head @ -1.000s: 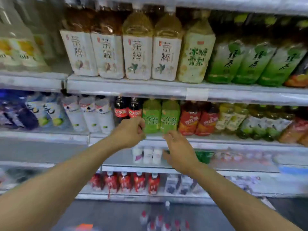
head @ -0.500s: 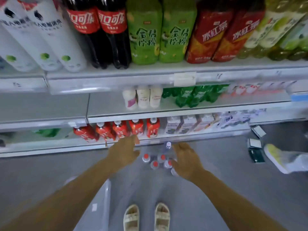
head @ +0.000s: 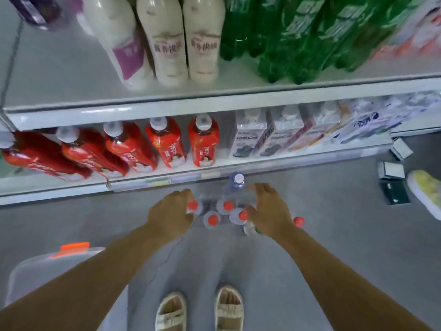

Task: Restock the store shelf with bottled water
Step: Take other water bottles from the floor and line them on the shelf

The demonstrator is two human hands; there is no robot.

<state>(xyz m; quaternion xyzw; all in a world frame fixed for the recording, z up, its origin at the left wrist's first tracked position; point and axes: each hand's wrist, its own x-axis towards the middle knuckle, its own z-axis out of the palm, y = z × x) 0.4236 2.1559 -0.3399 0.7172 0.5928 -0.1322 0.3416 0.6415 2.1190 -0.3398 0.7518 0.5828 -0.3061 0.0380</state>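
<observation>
Several clear water bottles with red caps [head: 228, 205] stand clustered on the grey floor in front of the bottom shelf [head: 167, 181]. A taller bottle with a white cap [head: 238, 179] stands just behind them. My left hand [head: 170, 211] is down at the left side of the cluster, its fingers bent over the leftmost red-capped bottle [head: 192, 205]; its grip is hidden. My right hand [head: 269, 210] hovers over the right side with fingers spread, its thumb by a red cap [head: 243, 215]. One more red cap [head: 298, 220] shows right of that hand.
Red tea bottles [head: 202, 142] and white cartons [head: 248, 137] fill the bottom shelf; milky and green bottles [head: 281, 39] stand above. A clear bin with an orange latch [head: 55, 261] sits at my left. Small boxes [head: 391, 170] and another person's shoe [head: 424, 189] lie at right. My sandals [head: 200, 309] are below.
My view has tilted from the upper shelves down to the floor. Both hands have dropped from the middle shelf edge onto the cluster of water bottles.
</observation>
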